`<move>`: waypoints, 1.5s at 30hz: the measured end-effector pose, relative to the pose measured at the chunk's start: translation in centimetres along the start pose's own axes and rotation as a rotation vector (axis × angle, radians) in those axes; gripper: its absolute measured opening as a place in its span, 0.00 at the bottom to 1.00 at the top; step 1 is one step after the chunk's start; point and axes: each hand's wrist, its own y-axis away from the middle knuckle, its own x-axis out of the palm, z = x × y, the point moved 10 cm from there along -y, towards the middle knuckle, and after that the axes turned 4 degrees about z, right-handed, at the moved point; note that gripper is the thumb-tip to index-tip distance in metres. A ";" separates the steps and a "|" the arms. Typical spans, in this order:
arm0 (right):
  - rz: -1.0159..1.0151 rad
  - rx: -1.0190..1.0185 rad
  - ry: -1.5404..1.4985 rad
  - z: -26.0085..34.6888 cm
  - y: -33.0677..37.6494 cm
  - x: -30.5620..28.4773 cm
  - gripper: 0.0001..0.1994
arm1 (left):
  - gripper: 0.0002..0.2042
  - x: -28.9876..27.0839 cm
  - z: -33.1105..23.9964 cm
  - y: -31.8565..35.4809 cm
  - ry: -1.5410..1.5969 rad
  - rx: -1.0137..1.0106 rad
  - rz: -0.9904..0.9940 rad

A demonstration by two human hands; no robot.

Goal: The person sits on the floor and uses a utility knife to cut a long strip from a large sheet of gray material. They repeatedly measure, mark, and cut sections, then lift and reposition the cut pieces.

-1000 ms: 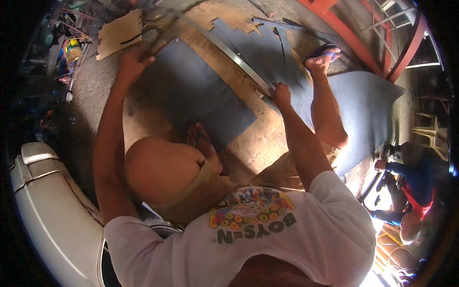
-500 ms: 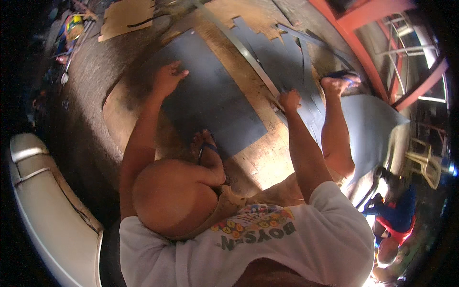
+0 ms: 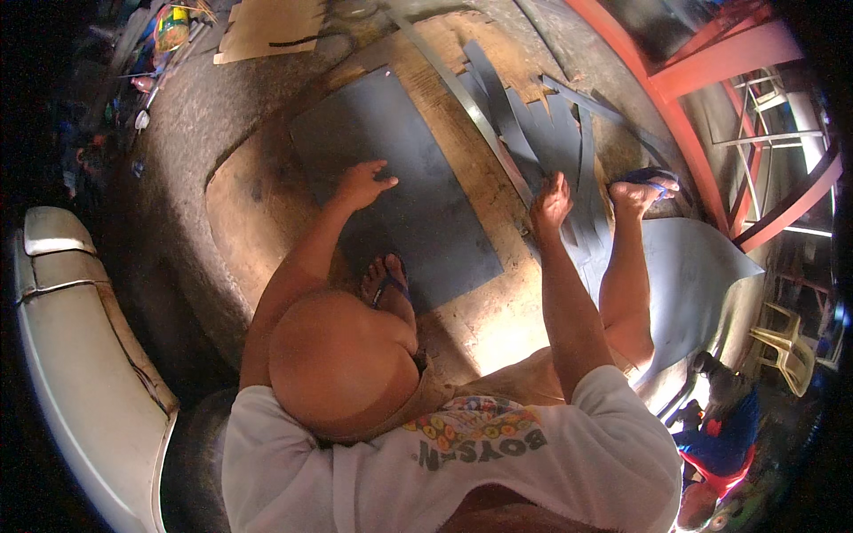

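Observation:
A flat dark grey sheet (image 3: 418, 195) lies on a brown board (image 3: 258, 213) on the floor. Over the sheet's left part is my left hand (image 3: 366, 184), its fingers apart and nothing in it. To the right, my right hand (image 3: 551, 206) has its fingers stretched away from me and holds nothing that I can see. It is by the near end of a long narrow metal bar (image 3: 453, 93). Just beyond and right of it lie several cut dark grey strips (image 3: 508, 111), one close against the bar. My bare knee and sandalled left foot (image 3: 387, 282) are at the sheet's near edge.
A larger grey sheet (image 3: 684, 266) spreads beside my right foot (image 3: 641, 194). Red metal framing (image 3: 693, 160) rises at the right, near a pale plastic chair (image 3: 784, 346). Another person (image 3: 724, 435) is at lower right. A pale curved panel (image 3: 84, 355) stands at left; cardboard (image 3: 271, 27) lies far off.
My left hand has moved right and nearer over the sheet. My right hand has turned and straightened its fingers beside the bar's near end. A grey strip now sits closer to the bar.

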 end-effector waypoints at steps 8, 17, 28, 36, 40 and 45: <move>0.369 -0.273 -0.217 16.0 -5.7 -1.3 0.14 | 0.38 4.2 -4.3 -0.7 0.532 0.087 0.219; 0.635 0.042 -0.615 16.2 10.3 -4.2 0.19 | 0.26 6.6 -8.0 -4.6 1.509 0.064 0.092; 0.607 -0.151 -0.542 14.0 14.5 -4.6 0.46 | 0.30 -4.7 -14.2 0.4 0.883 0.163 -0.478; 0.752 -0.037 -0.045 11.6 17.4 3.2 0.45 | 0.45 -0.6 -1.7 -6.8 0.039 -0.043 -0.366; 0.673 -0.050 0.215 8.6 19.8 2.1 0.43 | 0.50 5.6 -0.3 -7.7 -0.380 -0.097 -0.051; 0.592 -0.072 0.105 5.2 23.5 2.9 0.32 | 0.48 8.1 -0.8 -7.0 -0.446 0.026 0.044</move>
